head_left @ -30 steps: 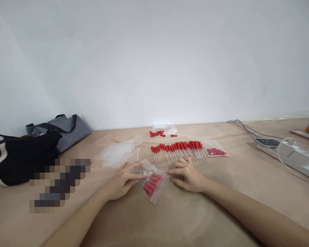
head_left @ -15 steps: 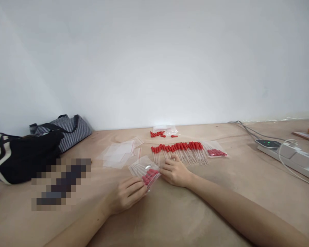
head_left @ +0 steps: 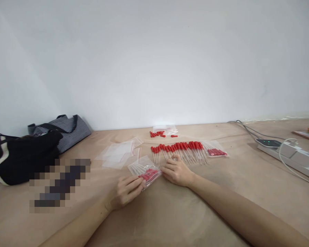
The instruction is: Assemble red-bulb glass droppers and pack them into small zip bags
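A clear plastic bag (head_left: 148, 175) with several red-capped droppers in it lies between my hands. My left hand (head_left: 130, 190) pinches its lower left edge. The closed fingers of my right hand (head_left: 176, 171) grip its right corner. Just beyond, a row of red-capped droppers (head_left: 180, 146) lies side by side on the table, their clear stems toward me. To the right of that row is a filled bag (head_left: 216, 151). Flat clear bags (head_left: 118, 152) are piled to the left.
Loose red caps (head_left: 157, 133) lie near the wall beside another clear bag (head_left: 166, 129). Dark and striped bags (head_left: 69, 132) stand at the left. A power strip (head_left: 290, 157) with cables is at the right. Part of the left side is pixelated.
My left hand has shifted slightly up and left along the bag. The red caps inside the bag have tilted and bunched, and the bag's lower edge has risen a little.
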`<state>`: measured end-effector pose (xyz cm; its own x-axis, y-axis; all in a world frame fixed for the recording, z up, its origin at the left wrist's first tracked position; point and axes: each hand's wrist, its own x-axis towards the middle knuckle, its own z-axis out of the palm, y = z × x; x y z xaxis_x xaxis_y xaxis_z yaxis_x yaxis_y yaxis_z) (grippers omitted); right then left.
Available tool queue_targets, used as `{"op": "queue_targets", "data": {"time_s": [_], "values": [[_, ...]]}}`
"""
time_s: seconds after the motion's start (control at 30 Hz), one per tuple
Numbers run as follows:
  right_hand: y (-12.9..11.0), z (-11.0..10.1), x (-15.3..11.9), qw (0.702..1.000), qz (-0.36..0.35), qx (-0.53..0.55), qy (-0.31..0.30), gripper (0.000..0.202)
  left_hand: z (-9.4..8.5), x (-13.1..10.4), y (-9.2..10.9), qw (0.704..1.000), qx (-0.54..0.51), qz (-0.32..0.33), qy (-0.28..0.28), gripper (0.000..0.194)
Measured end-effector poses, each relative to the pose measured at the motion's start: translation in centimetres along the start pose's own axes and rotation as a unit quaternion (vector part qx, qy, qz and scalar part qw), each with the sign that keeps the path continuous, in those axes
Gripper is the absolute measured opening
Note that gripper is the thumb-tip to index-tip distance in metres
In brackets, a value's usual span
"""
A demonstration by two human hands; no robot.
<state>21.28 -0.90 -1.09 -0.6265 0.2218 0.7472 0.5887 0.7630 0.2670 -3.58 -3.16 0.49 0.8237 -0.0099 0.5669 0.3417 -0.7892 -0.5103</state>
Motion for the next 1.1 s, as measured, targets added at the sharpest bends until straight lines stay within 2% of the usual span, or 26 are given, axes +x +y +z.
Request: {"op": "queue_targets", "data": {"time_s": [0.17,0.33,0.5,0.73,0.97,1.1], "values": [[0.3,-0.1,-0.1,0.998,-0.046,-0.027,-0.023,0.024,0.6,-1.0,-0.5,0.999,-0.031,0.000,-0.009,0.027],[0.3,-0.1,0.1,0.996,-0.075,-0.044,-0.019,0.026,0.4,0.5,-0.6,1.000,-0.006,-0.002,0.015,0.017],[0.2,-0.1,0.3,0.995,-0.088,-0.037,-0.024,0.027,0.0,1.7,-0.7,0.999,0.009,0.026,0.022,0.019],[-0.2,-0.3,0.5,0.997,-0.063,-0.036,0.005,0.024,-0.3,1.7,-0.4,0.999,0.003,0.019,0.034,0.017],[-0.2,0.1,0.3,0.997,-0.067,-0.025,0.001,0.028,-0.2,1.8,-0.5,0.999,-0.017,-0.013,0.030,0.013],[-0.2,0.1,0.4,0.999,-0.045,-0.023,0.008,0.027,0.0,2.0,-0.5,0.999,-0.022,-0.027,0.026,0.012]]}}
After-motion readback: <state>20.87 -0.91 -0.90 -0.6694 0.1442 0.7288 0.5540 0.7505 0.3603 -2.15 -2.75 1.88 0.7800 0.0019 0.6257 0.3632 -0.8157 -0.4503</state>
